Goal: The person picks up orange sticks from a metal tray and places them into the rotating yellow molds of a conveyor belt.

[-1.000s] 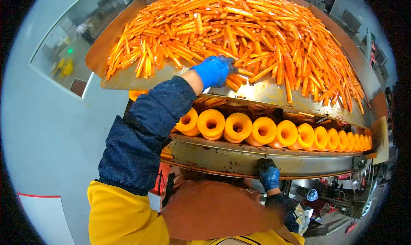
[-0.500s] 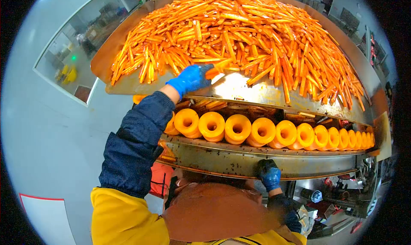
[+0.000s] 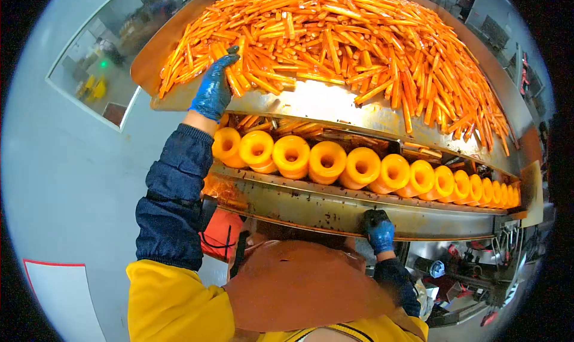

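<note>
My left hand (image 3: 214,88), in a blue glove with dark-smeared fingers, is at the left part of a heap of glossy orange sticks (image 3: 335,37). Its fingers stretch across several sticks and touch them; whether one is gripped underneath is hard to see. The heap lies on a metal tray (image 3: 323,103). My right hand (image 3: 379,229), also blue-gloved with darkened fingers, is curled over the front edge of a metal trough (image 3: 299,205). Between tray and trough runs a row of yellow-orange funnel-like cups (image 3: 327,161), their round openings facing me.
More orange sticks (image 3: 287,127) lie in the gap behind the cups. A brown apron (image 3: 299,288) covers my front. Machine parts (image 3: 454,276) stand low on the right. A window (image 3: 98,55) is set in the pale wall at left.
My left hand has moved left along the heap, from the tray's front edge, where it held sticks. My right hand stays on the trough edge. The view has shifted slightly.
</note>
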`<state>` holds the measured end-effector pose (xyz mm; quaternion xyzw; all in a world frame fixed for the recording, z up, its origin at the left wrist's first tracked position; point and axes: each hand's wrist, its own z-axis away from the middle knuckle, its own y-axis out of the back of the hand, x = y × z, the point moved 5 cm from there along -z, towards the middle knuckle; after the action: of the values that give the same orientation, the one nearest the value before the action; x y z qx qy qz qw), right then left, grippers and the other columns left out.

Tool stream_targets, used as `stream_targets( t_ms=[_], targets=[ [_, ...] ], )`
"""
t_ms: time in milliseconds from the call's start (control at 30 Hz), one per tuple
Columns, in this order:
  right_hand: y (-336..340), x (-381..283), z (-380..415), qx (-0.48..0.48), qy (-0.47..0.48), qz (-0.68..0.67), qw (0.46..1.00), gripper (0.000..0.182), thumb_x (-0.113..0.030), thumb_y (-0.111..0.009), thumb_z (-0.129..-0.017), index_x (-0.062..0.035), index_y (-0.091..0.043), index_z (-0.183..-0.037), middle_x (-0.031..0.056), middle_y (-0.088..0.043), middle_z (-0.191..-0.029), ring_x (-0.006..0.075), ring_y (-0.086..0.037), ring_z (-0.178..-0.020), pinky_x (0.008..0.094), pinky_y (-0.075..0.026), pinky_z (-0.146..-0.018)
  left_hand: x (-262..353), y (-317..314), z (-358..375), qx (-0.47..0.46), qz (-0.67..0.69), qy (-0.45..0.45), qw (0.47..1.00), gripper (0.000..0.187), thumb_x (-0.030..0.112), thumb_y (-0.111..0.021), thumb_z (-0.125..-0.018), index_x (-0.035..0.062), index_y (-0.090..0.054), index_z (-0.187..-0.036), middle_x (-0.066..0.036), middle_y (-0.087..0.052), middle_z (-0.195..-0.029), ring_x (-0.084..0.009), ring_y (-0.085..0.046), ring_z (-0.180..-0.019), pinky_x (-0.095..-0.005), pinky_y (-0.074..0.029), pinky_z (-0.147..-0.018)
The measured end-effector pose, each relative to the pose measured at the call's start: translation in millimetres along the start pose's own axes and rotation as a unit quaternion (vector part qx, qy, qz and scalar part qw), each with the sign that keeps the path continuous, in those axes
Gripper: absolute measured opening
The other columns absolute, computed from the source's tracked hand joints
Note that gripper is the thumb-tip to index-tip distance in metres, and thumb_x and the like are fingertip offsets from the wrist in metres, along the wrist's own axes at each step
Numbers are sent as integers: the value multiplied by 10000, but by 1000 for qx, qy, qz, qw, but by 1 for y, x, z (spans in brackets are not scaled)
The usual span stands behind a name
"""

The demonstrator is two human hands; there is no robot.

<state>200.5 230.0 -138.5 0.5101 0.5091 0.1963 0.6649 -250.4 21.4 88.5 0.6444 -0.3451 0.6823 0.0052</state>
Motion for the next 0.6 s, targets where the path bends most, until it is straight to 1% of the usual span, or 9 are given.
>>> stream_targets(
  t_ms=[67,133,200,267,333,400,467,533,600],
  targets=[
    [-2,-1,2,-18,4,2,1000,217,-216,-646,-743,-116,-675,-934,163,-647,-925,331,-620,-820,404,-499,-681,-3,24,0,6,15,-24,1000,384,122,-614,-803,57,-561,-1178,-61,-599,-1045,-184,-566,-982,-310,-466,-868],
    [-4,-1,1,-27,-34,85,995,225,-228,-648,-750,-114,-674,-942,162,-649,-919,323,-622,-813,407,-499,-661,-7,43,7,14,28,-21,999,393,102,-622,-796,58,-553,-1180,-57,-594,-1049,-187,-567,-968,-310,-472,-860],
    [-6,2,1,-44,-48,76,995,214,-231,-632,-771,-104,-676,-937,161,-650,-928,326,-620,-816,406,-501,-686,-14,64,18,73,47,-16,996,383,120,-620,-802,51,-555,-1173,-58,-589,-1061,-192,-566,-962,-318,-474,-856],
    [-10,2,1,17,50,51,997,187,-277,-550,-814,-139,-662,-873,103,-639,-895,311,-591,-833,417,-490,-711,-13,79,29,65,39,-28,997,362,142,-623,-802,44,-567,-1146,-60,-592,-1024,-199,-568,-949,-324,-472,-856],
    [-7,-2,0,10,47,60,997,185,-276,-550,-814,-138,-661,-871,101,-640,-901,312,-590,-831,415,-491,-714,-6,86,48,93,11,-31,995,346,164,-629,-798,42,-574,-1118,-63,-591,-972,-205,-568,-941,-334,-473,-848],
    [-5,-5,0,1,44,68,997,184,-275,-550,-815,-138,-660,-870,99,-640,-907,313,-589,-829,413,-492,-717,2,83,70,85,-14,-39,996,325,178,-637,-796,49,-578,-1088,-62,-599,-935,-211,-581,-905,-331,-482,-828],
    [-2,-5,0,18,21,3,1000,201,-288,-552,-823,-134,-659,-894,104,-638,-927,319,-594,-839,410,-493,-722,1,75,88,82,-56,31,995,314,173,-639,-795,43,-578,-1074,-67,-612,-935,-213,-595,-878,-323,-495,-802],
    [-8,2,1,8,0,24,1000,210,-297,-551,-831,-134,-659,-908,112,-636,-936,325,-599,-837,412,-494,-718,-13,74,98,75,-137,20,987,324,137,-643,-775,33,-573,-1074,-70,-619,-943,-196,-601,-873,-306,-497,-789],
    [-14,11,3,-1,-21,48,999,218,-305,-550,-839,-135,-660,-923,120,-634,-946,331,-604,-835,414,-495,-715,-30,72,112,70,-209,90,971,301,135,-677,-748,34,-602,-1022,-47,-618,-902,-169,-600,-849,-313,-488,-796]
  ],
)
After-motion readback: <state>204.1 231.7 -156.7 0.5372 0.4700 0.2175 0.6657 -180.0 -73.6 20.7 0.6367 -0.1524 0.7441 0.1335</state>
